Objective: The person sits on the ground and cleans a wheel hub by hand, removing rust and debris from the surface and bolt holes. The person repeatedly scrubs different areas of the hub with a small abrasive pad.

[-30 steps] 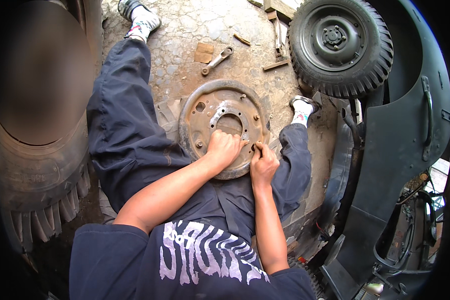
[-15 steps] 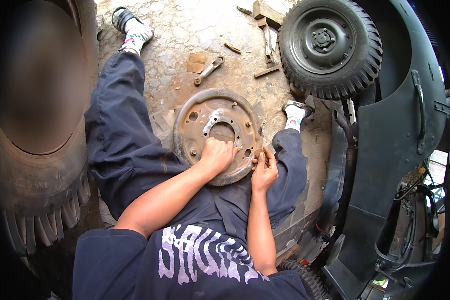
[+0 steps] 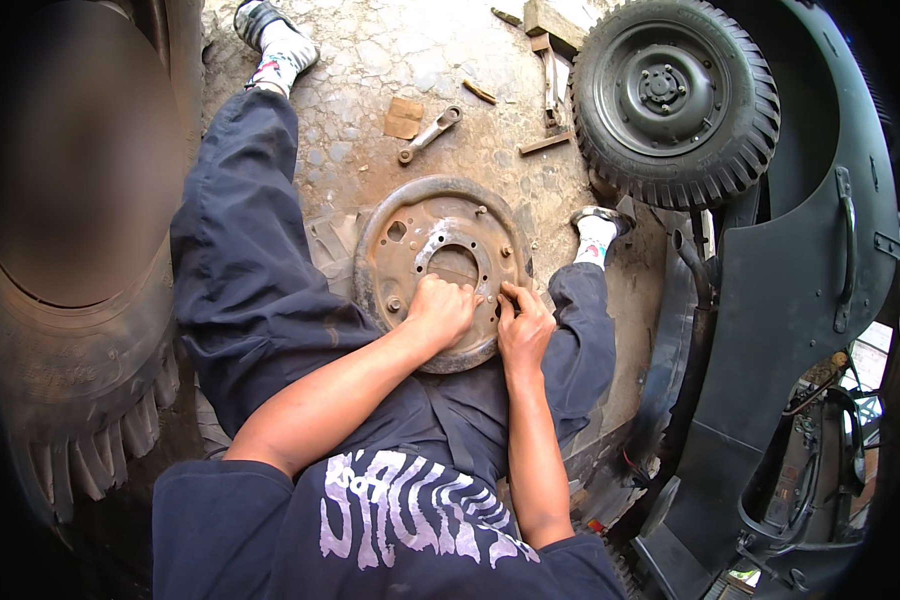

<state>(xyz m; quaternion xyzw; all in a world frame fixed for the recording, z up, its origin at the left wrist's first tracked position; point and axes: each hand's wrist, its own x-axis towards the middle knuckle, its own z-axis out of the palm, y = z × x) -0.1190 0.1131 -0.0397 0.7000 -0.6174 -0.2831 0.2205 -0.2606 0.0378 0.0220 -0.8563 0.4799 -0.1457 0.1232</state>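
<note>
A round, rusty brake backing plate (image 3: 398,262) with a raised rim stands tilted between my legs. It has a large central hole, smaller holes and a few studs. My left hand (image 3: 442,312) is closed at the lower edge of the central hole, knuckles up; what its fingers grip, if anything, is hidden. My right hand (image 3: 526,325) is at the plate's lower right, thumb and fingers pinched close to its face, beside the left hand. Whatever is in that pinch is too small to make out.
Ahead on the cracked ground lie a metal connecting rod (image 3: 430,135), a piece of cardboard (image 3: 403,118) and a wooden block (image 3: 553,27). A treaded wheel (image 3: 660,90) and a dark green vehicle body (image 3: 770,290) stand right. A large tyre (image 3: 80,345) stands close left.
My right hand has moved left from beside the plate's rim, onto the plate's lower right face. My left hand stays closed at the central hole. The whole view has shifted slightly.
</note>
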